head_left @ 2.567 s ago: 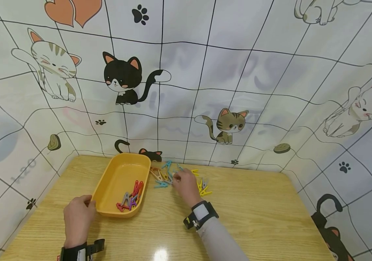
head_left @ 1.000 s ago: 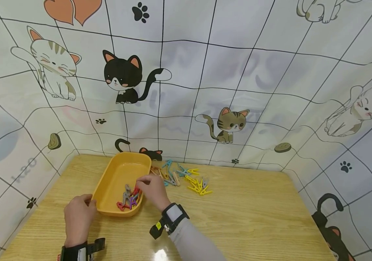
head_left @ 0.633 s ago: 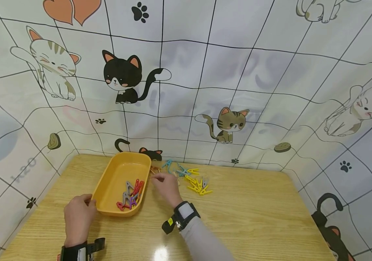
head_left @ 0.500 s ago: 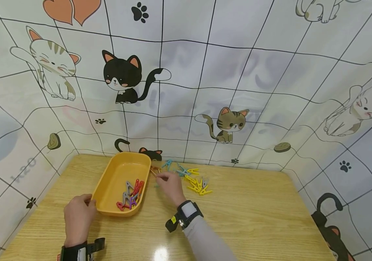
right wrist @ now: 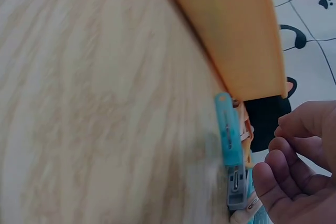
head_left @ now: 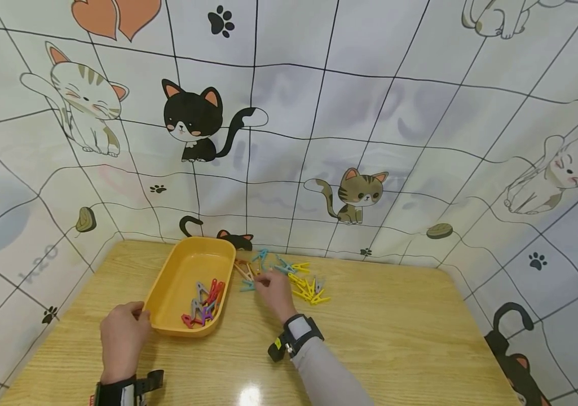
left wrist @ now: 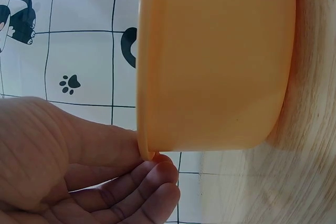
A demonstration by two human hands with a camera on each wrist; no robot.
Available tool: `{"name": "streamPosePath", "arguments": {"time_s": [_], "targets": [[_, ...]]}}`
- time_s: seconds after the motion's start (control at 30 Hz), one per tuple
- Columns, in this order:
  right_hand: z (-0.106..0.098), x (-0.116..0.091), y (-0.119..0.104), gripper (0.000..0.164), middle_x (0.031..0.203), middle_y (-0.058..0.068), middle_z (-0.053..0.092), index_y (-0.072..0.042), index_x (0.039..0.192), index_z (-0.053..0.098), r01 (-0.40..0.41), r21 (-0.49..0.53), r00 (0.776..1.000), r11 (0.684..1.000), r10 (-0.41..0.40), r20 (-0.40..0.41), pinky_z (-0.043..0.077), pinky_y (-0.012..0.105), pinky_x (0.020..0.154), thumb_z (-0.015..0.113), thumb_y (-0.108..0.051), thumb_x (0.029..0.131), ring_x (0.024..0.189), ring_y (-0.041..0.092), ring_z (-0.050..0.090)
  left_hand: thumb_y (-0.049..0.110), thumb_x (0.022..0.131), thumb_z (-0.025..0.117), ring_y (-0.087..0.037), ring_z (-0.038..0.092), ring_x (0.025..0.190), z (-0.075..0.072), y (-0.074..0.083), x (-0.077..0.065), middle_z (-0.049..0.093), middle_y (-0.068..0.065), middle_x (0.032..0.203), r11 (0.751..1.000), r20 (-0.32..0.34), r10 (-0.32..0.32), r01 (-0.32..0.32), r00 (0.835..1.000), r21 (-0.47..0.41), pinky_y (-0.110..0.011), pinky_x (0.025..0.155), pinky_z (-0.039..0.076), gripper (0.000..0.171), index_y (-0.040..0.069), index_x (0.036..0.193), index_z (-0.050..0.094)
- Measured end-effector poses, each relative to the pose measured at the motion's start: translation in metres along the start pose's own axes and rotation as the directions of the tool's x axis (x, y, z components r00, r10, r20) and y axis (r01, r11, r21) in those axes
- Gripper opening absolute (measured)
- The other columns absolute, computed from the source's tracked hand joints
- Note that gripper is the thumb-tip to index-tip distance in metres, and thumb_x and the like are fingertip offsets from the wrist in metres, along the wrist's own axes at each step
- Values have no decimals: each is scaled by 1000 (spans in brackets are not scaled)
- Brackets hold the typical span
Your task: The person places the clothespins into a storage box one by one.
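Sorting of pegs into tray (head_left: 167, 282) judged partly complete. Already in tray, between the two hands: a small cluster of red, grey and purple pegs (head_left: 203, 307) at the near end, just right of left hand (head_left: 121, 338). Left to move: a loose pile (head_left: 289, 276) on table (head_left: 395, 338), about and beyond right hand (head_left: 274, 287), holding yellow, blue and tan pegs; more outside the tray than inside. Left hand: fingers loosely curled against the tray's near corner, rim touching fingertips (left wrist: 157, 169) in the left wrist view, steadying rather than lifting. Right hand: over the pile's near-left edge, fingers (right wrist: 286, 174) bent inward, no peg seen between them; a firm pinch cannot be told. Blue peg (right wrist: 231, 140) flat on the table just beside those fingers and close against the tray's outer wall (right wrist: 236, 35); grey peg end (right wrist: 237, 187) directly below it. Estimated stage: between transfers, reach at the pile, no peg in transit.
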State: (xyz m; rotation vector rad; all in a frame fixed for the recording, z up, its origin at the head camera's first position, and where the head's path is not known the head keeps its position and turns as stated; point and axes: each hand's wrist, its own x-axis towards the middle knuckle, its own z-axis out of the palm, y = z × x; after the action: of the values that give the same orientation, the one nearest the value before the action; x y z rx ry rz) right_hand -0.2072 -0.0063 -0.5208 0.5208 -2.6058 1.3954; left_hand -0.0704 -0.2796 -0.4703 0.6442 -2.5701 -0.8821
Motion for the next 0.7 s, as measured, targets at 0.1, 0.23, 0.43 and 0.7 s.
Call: {"name": "streamPosePath", "arguments": {"time_s": [0.1,0.23,0.43,0.7], "targets": [[3,-1,2,10,87,9,71,2,95,81,47,-63,999,997,-47,-1,51,24,68,73,1,89,79,20,64,-4,89,66,-42,66,78,0,0,-1,68,-33,89,1000,-7,8,-8,1000,-3,-47,61,52,26,-20,109,69],[8,-1,1,9,84,6,69,-1,92,80,118,-199,993,973,-114,28,55,34,84,72,1,88,80,18,62,-5,88,66,-43,66,77,-1,1,-2,68,-33,88,1000,-16,21,-21,1000,-5,-50,63,53,25,-20,108,70],[14,-1,-7,10,86,5,70,-4,90,80,219,-385,975,896,-191,111,54,36,84,73,-2,84,86,21,63,-5,88,66,-43,66,77,-1,2,-3,68,-33,88,1000,-18,20,-20,1000,-3,-49,61,52,25,-20,107,70],[23,1,-16,3,92,5,69,-11,86,80,341,-590,940,732,-274,203,54,31,80,78,-13,87,87,20,64,-6,87,66,-43,66,75,-1,1,-2,68,-34,88,1000,-22,24,-24,999,-12,-49,60,53,25,-21,107,69]]}}
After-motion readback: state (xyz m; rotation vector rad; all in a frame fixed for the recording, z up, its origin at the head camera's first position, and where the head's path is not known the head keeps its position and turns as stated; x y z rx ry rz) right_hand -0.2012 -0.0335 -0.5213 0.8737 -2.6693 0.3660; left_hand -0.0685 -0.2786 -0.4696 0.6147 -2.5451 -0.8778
